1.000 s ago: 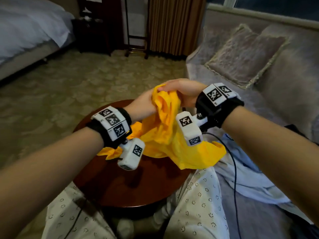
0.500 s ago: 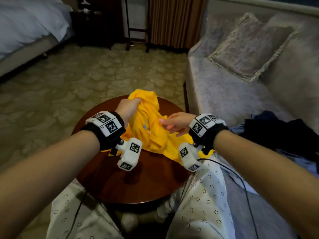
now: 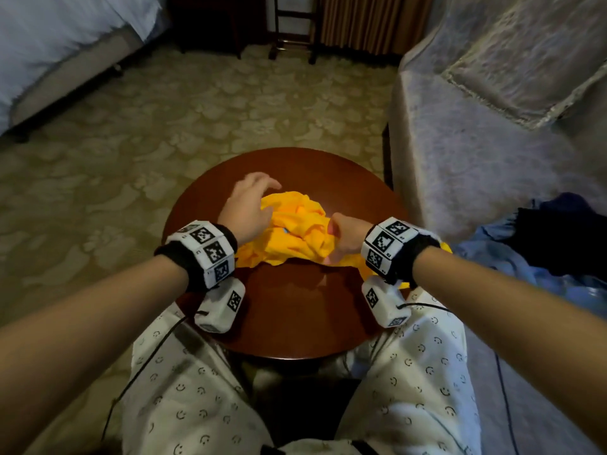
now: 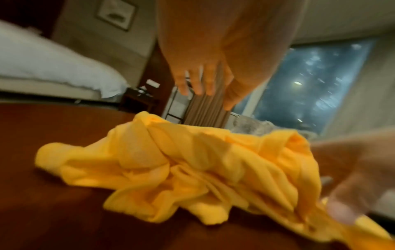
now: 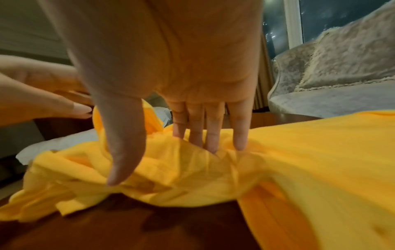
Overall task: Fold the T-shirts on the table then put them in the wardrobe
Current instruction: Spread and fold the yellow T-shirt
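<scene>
Nearest, at the bottom of the head view: two knees in pale trousers with little smiley faces [image 3: 410, 382], one on each side of a round dark-red wooden table [image 3: 295, 310]. Two bare forearms stretched out over the knees, each with a black wrist band and white blocks with black square marks.

On the table, in the middle: a yellow T-shirt [image 3: 295, 234], all crumpled in a heap, not folded yet. One part spilling off the table edge on the right, toward the knee.

Right hand [image 3: 345, 238] low on the near right side of the heap, fingers [image 5: 213, 135] long and straight, tips pushed into the cloth, thumb down on the heap too. Not closed around anything, just pressing.

Left hand [image 3: 249, 205] a bit farther out, over the far left side of the T-shirt, palm down, fingers [image 4: 198, 79] spread and loose, holding nothing. Hard to tell whether touching the cloth or just above it.

To the right, a grey sofa [image 3: 476, 152] with a big cushion [image 3: 532, 60], and a pile of blue and dark clothes [image 3: 542, 244] on the seat.

Farther off, patterned carpet [image 3: 164, 119], a bed with white sheets [image 3: 59, 31] at far left, and brown curtains [image 3: 371, 21] at the back.
</scene>
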Tool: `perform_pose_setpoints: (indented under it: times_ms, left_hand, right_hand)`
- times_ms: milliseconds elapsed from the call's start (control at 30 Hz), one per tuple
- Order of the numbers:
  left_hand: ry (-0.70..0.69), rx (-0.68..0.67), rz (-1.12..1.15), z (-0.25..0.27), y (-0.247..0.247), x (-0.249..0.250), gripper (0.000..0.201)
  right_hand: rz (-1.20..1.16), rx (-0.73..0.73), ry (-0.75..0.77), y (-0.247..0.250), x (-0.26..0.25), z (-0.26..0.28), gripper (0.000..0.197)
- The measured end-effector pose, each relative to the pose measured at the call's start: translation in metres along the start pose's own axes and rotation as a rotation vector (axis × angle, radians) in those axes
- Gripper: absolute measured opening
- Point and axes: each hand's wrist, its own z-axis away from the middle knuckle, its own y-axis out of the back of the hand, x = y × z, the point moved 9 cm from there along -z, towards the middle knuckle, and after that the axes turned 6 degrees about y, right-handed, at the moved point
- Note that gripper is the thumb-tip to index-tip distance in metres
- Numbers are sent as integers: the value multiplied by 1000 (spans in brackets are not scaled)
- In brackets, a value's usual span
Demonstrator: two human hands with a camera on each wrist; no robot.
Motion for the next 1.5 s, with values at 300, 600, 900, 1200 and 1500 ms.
perform_pose_setpoints:
  times_ms: [300,600,900,1200,1500]
  left_hand:
    - [-213,-345,-373,1,-81,35,54]
    - [-199,-395,10,-15,-33,54,26]
    - [-157,-128,535,-29,51,81,17]
    - [-201,46,421,-30,160,114,20]
    - [-265,482,214,21,331,152,8]
  right_hand:
    - [16,60,107,-7,23,-7,66]
    - [207,146,46,-8,43,-5,76]
    - [13,685,-119,100,80,54,41]
    - [-615,998,252,222,50,135,12]
    - [-596,1197,539,331,-49,274,8]
